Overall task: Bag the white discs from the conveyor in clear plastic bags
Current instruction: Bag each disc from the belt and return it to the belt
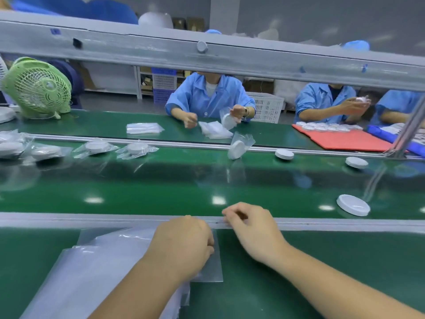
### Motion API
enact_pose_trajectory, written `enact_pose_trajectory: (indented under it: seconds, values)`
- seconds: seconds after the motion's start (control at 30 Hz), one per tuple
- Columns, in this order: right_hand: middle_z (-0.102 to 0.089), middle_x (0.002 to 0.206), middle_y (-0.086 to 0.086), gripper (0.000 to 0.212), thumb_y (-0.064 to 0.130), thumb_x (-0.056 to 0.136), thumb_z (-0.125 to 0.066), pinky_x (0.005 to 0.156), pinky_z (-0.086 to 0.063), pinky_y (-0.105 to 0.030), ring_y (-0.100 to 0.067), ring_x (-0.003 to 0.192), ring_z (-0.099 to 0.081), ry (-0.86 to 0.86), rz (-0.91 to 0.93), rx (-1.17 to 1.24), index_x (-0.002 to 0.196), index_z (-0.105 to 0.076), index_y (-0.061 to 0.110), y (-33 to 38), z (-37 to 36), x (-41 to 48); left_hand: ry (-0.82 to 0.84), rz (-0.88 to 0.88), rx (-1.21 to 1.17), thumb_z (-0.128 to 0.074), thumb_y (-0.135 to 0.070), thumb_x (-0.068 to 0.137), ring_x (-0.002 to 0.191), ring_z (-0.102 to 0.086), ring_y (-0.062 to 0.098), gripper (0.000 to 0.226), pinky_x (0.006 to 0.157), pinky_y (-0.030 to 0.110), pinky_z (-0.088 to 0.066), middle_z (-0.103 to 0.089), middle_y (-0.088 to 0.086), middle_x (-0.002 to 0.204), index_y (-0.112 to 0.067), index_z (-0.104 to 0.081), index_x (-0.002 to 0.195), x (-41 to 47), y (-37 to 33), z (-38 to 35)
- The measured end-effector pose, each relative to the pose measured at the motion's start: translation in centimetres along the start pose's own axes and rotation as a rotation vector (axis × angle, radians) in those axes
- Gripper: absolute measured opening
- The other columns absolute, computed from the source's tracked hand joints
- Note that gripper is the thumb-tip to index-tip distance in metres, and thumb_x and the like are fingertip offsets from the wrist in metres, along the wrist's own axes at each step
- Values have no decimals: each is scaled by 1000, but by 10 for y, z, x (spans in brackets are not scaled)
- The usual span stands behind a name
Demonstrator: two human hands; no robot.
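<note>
The left hand (184, 245) pinches a clear bag (215, 269) at the tabletop's (322, 256) far edge. Whether the right hand (253, 229) grasps anything is unclear.

The left hand (184, 245) shows only its back. Its fingers (208, 249) curl under at three o'clock of the knuckles, so whether they pinch the top clear bag (216, 268) cannot be told. The right hand (255, 229) is blurred, its fingers (232, 212) a smear over the grey rail (92, 221), and their grip is unreadable. Both forearms run out at the six o'clock edge. There the stack of bags (80, 272) on the counter (322, 261) is also cut off and partly covered by the left forearm. At nine o'clock, bagged discs (11, 147) are cropped by the edge. The overhead beam (253, 63) hides the heads of the workers (207, 95) at twelve o'clock. The things on the red mat (356, 141) at two o'clock are too small to make out.
</note>
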State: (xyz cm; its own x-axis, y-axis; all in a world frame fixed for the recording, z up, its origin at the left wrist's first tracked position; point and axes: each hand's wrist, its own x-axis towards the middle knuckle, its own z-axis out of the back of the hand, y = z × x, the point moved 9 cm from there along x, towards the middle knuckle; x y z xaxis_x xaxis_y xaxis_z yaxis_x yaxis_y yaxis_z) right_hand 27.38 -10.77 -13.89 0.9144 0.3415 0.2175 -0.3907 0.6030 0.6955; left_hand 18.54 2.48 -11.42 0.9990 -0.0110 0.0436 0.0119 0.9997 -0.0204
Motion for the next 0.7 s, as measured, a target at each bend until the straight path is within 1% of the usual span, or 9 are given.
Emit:
enact_pose_trajectory:
  seconds: [0.07, 0.13, 0.2, 0.27, 0.37, 0.43, 0.57, 0.63, 0.7]
  values:
    - [-70, 96, 35, 33, 61, 88, -45, 85, -52, -23, 8, 95, -62, 3, 96, -83, 97, -71, 43, 6, -4, -20, -38, -21, 7, -54, -45, 92, 85, -61, 20, 24, 63, 28, -45, -67, -5, 88, -26, -68, 91, 0, -4, 0]
    - [-67, 94, 35, 29, 55, 92, -48, 87, -47, -20, 6, 101, -54, -9, 200, -140, 100, -72, 41, 12, -6, -30, -50, -35, -1, -54, -50, 92, 83, -57, 18, 26, 61, 28, -40, -65, -7, 86, -28, -65, 86, 0, -6, -1]
    - [-65, 91, 34, 24, 48, 94, -52, 86, -42, -15, 4, 104, -51, -48, 231, -132, 100, -73, 39, 13, -2, -31, -55, -41, -11, -54, -52, 92, 84, -57, 17, 25, 62, 28, -41, -64, -8, 87, -31, -65, 86, 0, -6, -1]
    - [-65, 92, 32, 28, 49, 94, -48, 87, -39, -13, 4, 105, -49, -46, 273, -157, 99, -73, 39, 18, -3, -33, -57, -38, -22, -54, -52, 91, 86, -59, 15, 24, 62, 28, -43, -65, -9, 89, -31, -66, 87, 0, -5, -1]
    - [-65, 98, 33, 26, 47, 93, -47, 89, -38, -12, 3, 106, -49, -2, 314, -140, 98, -71, 39, 21, -8, -36, -34, -27, -35, -54, -50, 92, 84, -59, 16, 30, 60, 27, -42, -65, -8, 90, -27, -60, 73, 1, -4, -3]
    - [-66, 98, 32, 19, 42, 95, -54, 90, -39, -11, 3, 108, -50, -4, 286, -104, 97, -73, 38, 17, -7, -33, -25, -28, -29, -53, -47, 92, 82, -59, 17, 34, 59, 28, -42, -64, -6, 88, -23, -56, 67, 1, -4, -4]
    - [-66, 94, 33, 13, 35, 96, -64, 87, -39, -9, 6, 109, -52, -25, 191, -29, 91, -73, 43, 7, -4, -27, -77, -64, -55, -49, -43, 93, 87, -61, 15, 25, 68, 31, -53, -67, -9, 92, -26, -65, 83, 3, -7, -4]
    - [-66, 98, 34, 17, 35, 94, -67, 80, -38, -5, 9, 101, -55, -118, 116, 77, 88, -71, 50, -1, 6, -25, -103, -78, -108, -48, -43, 94, 90, -63, 14, 27, 73, 33, -55, -69, -10, 95, -26, -68, 90, 3, -9, -5]
    - [-65, 100, 33, 19, 35, 92, -69, 79, -37, -5, 11, 98, -56, -266, 61, 122, 95, -70, 53, -14, 31, -23, -110, -92, -156, -49, -44, 95, 93, -64, 12, 27, 75, 33, -55, -71, -12, 98, -27, -70, 92, 4, -10, -7]
